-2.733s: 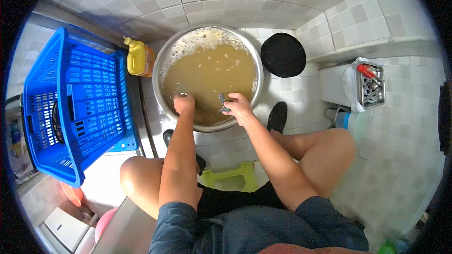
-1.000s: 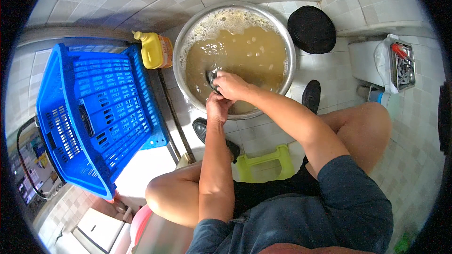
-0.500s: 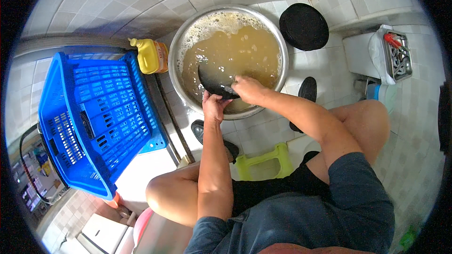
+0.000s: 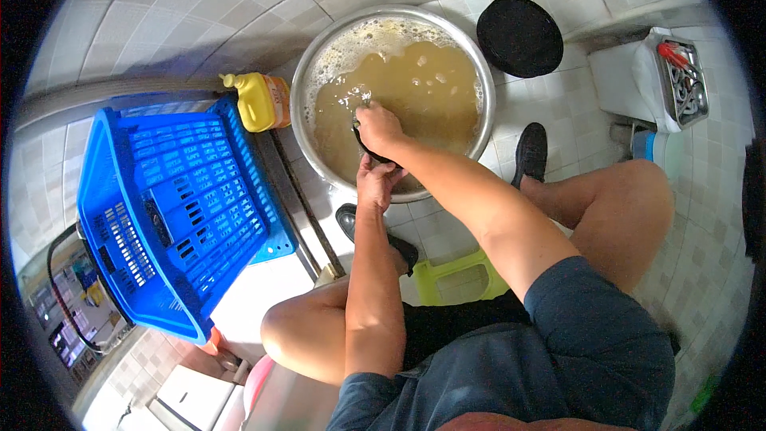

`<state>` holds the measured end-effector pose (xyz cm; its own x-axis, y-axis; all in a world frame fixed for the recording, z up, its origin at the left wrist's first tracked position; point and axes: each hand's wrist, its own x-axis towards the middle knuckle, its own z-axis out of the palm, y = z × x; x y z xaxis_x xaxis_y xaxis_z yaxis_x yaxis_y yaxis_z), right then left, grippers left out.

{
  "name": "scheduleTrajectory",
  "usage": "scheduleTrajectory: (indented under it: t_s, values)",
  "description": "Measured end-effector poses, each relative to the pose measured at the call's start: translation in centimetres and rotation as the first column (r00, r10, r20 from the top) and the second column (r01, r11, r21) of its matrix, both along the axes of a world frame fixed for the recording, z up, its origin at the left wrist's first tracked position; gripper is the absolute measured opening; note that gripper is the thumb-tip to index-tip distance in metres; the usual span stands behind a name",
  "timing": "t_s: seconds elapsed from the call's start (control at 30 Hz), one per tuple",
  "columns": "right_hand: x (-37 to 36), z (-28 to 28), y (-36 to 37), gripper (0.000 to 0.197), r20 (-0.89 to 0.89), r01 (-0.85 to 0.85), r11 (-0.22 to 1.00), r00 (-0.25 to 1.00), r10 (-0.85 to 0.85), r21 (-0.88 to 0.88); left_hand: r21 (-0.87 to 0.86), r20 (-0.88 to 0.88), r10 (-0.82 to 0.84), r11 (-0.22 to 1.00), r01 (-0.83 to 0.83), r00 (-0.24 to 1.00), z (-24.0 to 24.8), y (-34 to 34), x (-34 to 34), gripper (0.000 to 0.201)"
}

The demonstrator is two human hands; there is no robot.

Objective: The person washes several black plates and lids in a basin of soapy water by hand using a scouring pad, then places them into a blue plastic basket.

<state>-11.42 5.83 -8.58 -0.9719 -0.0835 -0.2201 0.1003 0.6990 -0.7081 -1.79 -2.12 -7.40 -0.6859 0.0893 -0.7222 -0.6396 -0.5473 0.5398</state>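
Observation:
A wide metal basin (image 4: 488, 112) of cloudy brownish water with foam stands in front of me. Mostly under the water is a black round pan-like piece (image 4: 361, 137); only part of its dark curved rim shows. My left hand (image 4: 377, 182) grips that rim at the basin's near side, its thumb and fingers wrapped round it. Over the piece's far edge, my right hand (image 4: 378, 125) is closed, with its fingertips at the water. Whatever it presses or holds is too hidden to make out.
On the floor to the right of the basin lies another black round piece (image 4: 519, 37). A yellow jug (image 4: 262, 102) and a blue plastic crate (image 4: 187, 191) stand to the left. A green stool (image 4: 428, 283) is below me; a metal tray of tools (image 4: 686, 88) sits at far right.
My right hand has moved left and away from me across the black piece. That piece now shows less above the water, and my left hand still holds its rim.

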Motion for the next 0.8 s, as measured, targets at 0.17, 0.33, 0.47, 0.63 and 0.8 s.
scheduleTrajectory:
  t_s: [0.17,0.33,0.47,0.63,0.8]
  values:
    - [3.3,0.7,2.4,0.007,0.04,-0.337,0.941,0.94,0.339,-0.035,0.18,-0.022,0.057,0.982,-0.053,0.998,-1.4,-1.1,0.5,0.045]
    - [4.0,3.0,6.6,0.007,0.18,-0.68,0.732,0.726,0.664,0.042,0.276,0.044,0.085,0.957,-0.094,0.995,-2.2,-2.3,0.4,0.041]
    - [4.2,2.2,10.8,0.012,0.177,-0.748,0.621,0.661,0.73,0.233,0.08,0.113,0.044,0.995,-0.053,0.993,-1.1,-0.5,-0.7,0.034]
    - [4.9,1.0,12.0,0.013,0.119,-0.52,0.762,0.847,0.518,0.386,-0.118,0.146,0.01,0.993,0.008,0.989,-1.1,-0.3,-1.1,0.041]
    - [6.5,1.4,7.9,0.015,0.035,-0.533,0.843,0.843,0.536,-0.076,-0.11,0.077,-0.02,0.993,0.028,0.997,-0.8,-0.6,-0.5,0.042]
